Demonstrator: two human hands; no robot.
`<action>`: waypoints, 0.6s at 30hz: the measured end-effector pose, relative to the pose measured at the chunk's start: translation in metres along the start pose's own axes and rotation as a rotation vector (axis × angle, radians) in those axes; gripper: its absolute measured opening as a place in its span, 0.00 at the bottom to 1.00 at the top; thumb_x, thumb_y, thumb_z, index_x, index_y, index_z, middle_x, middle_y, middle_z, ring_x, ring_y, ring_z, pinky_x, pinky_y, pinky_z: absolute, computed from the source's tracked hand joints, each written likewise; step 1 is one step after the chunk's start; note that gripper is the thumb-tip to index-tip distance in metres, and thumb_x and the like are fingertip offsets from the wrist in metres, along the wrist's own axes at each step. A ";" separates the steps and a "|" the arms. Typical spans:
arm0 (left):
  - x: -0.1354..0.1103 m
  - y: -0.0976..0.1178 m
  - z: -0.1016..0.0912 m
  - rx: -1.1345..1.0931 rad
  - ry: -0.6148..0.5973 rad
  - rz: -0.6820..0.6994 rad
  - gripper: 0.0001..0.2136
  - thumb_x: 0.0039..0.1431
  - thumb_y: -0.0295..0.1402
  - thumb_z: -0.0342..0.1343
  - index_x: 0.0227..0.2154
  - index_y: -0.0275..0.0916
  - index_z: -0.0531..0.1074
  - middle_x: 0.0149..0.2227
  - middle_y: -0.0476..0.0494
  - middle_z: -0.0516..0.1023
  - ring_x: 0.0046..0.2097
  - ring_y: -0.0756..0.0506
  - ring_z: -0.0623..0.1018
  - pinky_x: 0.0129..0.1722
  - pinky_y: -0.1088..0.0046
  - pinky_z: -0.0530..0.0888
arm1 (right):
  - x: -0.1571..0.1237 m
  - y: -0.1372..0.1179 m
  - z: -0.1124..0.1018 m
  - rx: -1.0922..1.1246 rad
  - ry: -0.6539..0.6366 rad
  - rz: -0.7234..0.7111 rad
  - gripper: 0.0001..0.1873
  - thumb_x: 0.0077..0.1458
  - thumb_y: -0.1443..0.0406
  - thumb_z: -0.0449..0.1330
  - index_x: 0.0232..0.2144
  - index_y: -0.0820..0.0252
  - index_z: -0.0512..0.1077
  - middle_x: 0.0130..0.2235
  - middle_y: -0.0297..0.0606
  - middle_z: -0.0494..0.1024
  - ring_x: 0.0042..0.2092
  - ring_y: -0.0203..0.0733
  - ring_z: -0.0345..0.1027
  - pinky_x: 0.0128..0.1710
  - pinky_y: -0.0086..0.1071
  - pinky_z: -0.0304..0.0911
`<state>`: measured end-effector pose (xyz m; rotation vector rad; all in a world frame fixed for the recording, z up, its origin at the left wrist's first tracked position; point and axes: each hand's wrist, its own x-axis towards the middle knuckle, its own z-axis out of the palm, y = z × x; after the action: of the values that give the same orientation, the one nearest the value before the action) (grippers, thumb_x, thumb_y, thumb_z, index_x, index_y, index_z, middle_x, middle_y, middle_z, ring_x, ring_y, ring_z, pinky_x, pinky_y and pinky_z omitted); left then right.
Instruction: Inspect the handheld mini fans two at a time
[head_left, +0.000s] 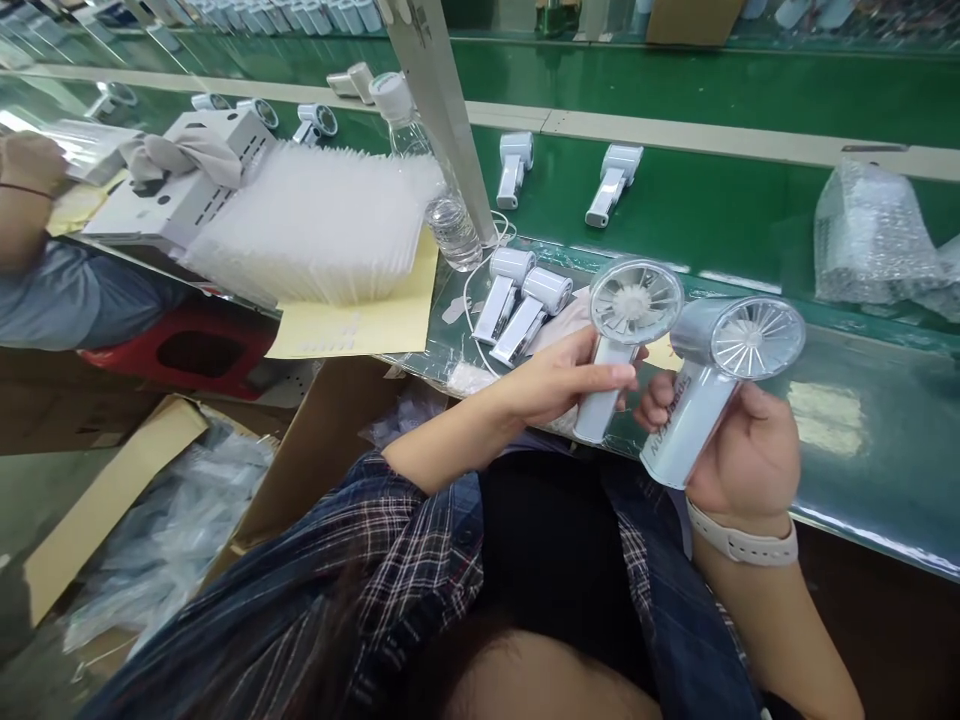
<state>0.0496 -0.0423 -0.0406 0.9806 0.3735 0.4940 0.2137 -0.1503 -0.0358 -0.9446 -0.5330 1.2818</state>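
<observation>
My left hand (pixel 551 380) is closed around the handle of a pale blue handheld fan (pixel 626 330), thumb across its front. Its round grille faces up toward me. Beside it, my right hand (pixel 757 455) grips a second pale handheld fan (pixel 701 385), which is tilted to the right and has dark lettering along its handle. The two fans are close together above the table's edge. Just beyond my left forearm, two more handheld fans (pixel 504 292) (pixel 534 312) lie side by side, next to a whitish cloth (pixel 559 325) partly hidden by my hand.
Two fans (pixel 515 168) (pixel 613 185) lie on the green belt (pixel 690 215). Bubble-wrapped items (pixel 870 235) sit at right. Left are a metal post (pixel 442 110), water bottle (pixel 450 225), stacked white sleeves (pixel 322 215) and a co-worker's arm (pixel 30 200). A carton (pixel 300 450) of plastic bags stands below.
</observation>
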 end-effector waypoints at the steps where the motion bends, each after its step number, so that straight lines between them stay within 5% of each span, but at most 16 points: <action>1: 0.000 -0.001 -0.001 -0.019 0.007 0.011 0.28 0.52 0.51 0.74 0.46 0.37 0.73 0.39 0.42 0.82 0.38 0.45 0.82 0.38 0.68 0.77 | 0.000 0.000 0.001 -0.016 -0.010 -0.012 0.20 0.60 0.44 0.61 0.34 0.52 0.79 0.31 0.39 0.76 0.29 0.45 0.68 0.27 0.40 0.70; 8: -0.002 0.000 -0.006 0.034 -0.027 0.078 0.29 0.62 0.50 0.67 0.60 0.42 0.67 0.46 0.39 0.86 0.42 0.40 0.87 0.42 0.65 0.80 | 0.003 -0.001 -0.004 0.009 0.054 -0.123 0.19 0.54 0.46 0.69 0.40 0.51 0.83 0.34 0.40 0.79 0.36 0.50 0.73 0.29 0.41 0.73; 11: -0.004 0.002 -0.007 0.100 0.027 0.085 0.30 0.59 0.51 0.72 0.56 0.42 0.68 0.44 0.41 0.84 0.44 0.42 0.86 0.45 0.64 0.80 | 0.005 0.005 -0.010 -0.006 0.181 -0.189 0.18 0.59 0.49 0.67 0.45 0.51 0.83 0.38 0.41 0.83 0.38 0.51 0.78 0.37 0.47 0.79; 14: -0.005 0.002 -0.009 0.184 0.067 0.054 0.30 0.54 0.51 0.75 0.50 0.41 0.68 0.40 0.45 0.81 0.42 0.46 0.83 0.44 0.68 0.78 | 0.008 0.010 -0.013 -0.027 0.271 -0.209 0.14 0.59 0.57 0.65 0.47 0.47 0.82 0.37 0.39 0.86 0.37 0.51 0.80 0.35 0.45 0.79; 18: -0.004 -0.002 -0.011 0.293 0.085 0.074 0.30 0.54 0.52 0.75 0.49 0.41 0.69 0.40 0.47 0.80 0.40 0.48 0.81 0.40 0.70 0.76 | 0.008 0.015 -0.013 -0.033 0.249 -0.251 0.12 0.56 0.58 0.64 0.42 0.48 0.82 0.39 0.37 0.86 0.38 0.53 0.81 0.40 0.51 0.81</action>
<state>0.0407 -0.0378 -0.0481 1.2629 0.4964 0.5592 0.2179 -0.1465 -0.0567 -1.0133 -0.4618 0.9179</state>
